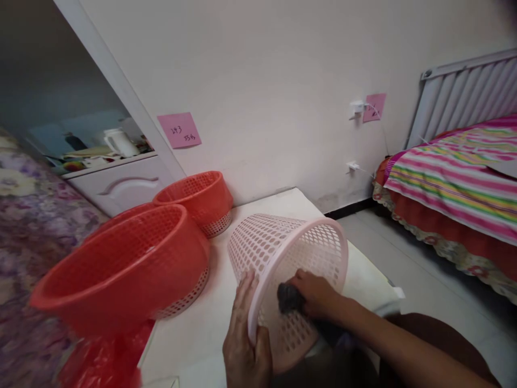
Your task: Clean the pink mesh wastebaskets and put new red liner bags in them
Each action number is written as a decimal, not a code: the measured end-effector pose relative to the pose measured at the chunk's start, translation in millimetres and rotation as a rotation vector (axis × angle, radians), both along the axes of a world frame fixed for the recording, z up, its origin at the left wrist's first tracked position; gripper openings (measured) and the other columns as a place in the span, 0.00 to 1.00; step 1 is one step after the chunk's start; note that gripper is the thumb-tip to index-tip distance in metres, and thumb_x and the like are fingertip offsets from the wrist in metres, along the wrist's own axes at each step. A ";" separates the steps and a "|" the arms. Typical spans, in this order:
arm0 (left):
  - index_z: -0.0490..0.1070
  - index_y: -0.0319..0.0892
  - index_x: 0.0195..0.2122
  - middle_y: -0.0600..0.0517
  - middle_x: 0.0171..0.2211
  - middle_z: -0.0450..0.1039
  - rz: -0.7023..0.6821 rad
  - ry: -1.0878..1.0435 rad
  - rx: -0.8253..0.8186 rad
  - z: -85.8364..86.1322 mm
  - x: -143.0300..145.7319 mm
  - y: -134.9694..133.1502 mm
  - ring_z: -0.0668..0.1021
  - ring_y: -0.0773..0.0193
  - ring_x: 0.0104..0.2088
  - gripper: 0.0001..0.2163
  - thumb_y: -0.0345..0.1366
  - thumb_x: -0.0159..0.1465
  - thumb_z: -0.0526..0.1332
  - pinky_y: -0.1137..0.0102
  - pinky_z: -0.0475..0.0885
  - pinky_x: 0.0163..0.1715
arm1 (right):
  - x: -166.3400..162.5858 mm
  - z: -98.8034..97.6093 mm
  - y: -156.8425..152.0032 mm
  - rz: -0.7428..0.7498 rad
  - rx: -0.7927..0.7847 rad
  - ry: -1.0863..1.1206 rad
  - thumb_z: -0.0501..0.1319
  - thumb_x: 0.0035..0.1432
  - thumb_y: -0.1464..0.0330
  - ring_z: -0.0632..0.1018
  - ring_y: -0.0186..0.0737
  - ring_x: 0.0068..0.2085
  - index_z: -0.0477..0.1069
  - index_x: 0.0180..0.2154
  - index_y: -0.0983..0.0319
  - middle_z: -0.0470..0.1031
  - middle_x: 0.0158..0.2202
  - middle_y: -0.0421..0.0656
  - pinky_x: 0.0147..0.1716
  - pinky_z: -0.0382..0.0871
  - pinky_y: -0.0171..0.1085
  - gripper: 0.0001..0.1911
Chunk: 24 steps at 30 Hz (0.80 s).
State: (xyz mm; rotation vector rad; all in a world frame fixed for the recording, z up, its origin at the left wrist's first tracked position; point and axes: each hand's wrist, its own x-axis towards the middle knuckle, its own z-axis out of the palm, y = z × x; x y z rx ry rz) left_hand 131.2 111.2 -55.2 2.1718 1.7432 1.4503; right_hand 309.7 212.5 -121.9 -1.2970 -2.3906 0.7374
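Observation:
A pale pink plastic wastebasket (264,240) with a lattice of holes lies tilted on its side, its open mouth turned toward me. My left hand (247,339) is closed on the near side of its rim, thumb at the inside edge and fingers along the outer wall. My right hand (317,295) reaches into the mouth, its fingers closed round a dark grey cloth (288,298). The cloth is bunched close to the inner wall. Part of it seems to hang below the hand, but shadow hides where it ends.
Wastebaskets lined with red bags, a near one (177,269) and a far one (210,205), stand left on the white table (188,334). Red plastic (107,355) hangs by the table's left edge. A bed (456,188) stands right, a cabinet (133,180) at the back left.

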 end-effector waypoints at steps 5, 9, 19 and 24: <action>0.55 0.53 0.66 0.49 0.66 0.60 -0.047 0.043 0.005 7.2 3.7 2.6 0.63 0.58 0.67 0.31 0.23 0.63 0.52 0.56 0.63 0.64 | 37.1 21.0 9.7 -0.334 0.265 -0.199 0.50 0.53 0.82 0.70 0.52 0.52 0.66 0.57 0.60 0.68 0.52 0.53 0.41 0.67 0.43 0.31; 0.51 0.51 0.68 0.46 0.68 0.55 -0.060 -0.039 -0.007 -16.9 12.7 2.4 0.60 0.54 0.68 0.31 0.28 0.64 0.56 0.50 0.60 0.65 | 39.3 16.5 11.4 -0.343 0.183 -0.235 0.55 0.50 0.79 0.71 0.51 0.50 0.67 0.56 0.60 0.68 0.51 0.52 0.41 0.67 0.43 0.30; 0.50 0.56 0.69 0.54 0.71 0.50 -0.052 -0.298 -0.023 -31.0 29.2 0.1 0.54 0.57 0.71 0.33 0.24 0.64 0.51 0.55 0.52 0.69 | -11.0 0.0 -8.8 0.128 -0.476 0.677 0.69 0.40 0.64 0.75 0.51 0.47 0.72 0.47 0.63 0.77 0.43 0.45 0.49 0.68 0.45 0.29; 0.54 0.55 0.67 0.55 0.70 0.55 -0.142 -0.133 -0.028 1.8 17.4 -1.7 0.58 0.58 0.69 0.32 0.23 0.64 0.52 0.57 0.57 0.67 | -18.9 5.7 -5.4 0.238 -0.465 0.639 0.67 0.42 0.66 0.77 0.47 0.45 0.72 0.48 0.61 0.78 0.45 0.41 0.47 0.70 0.41 0.27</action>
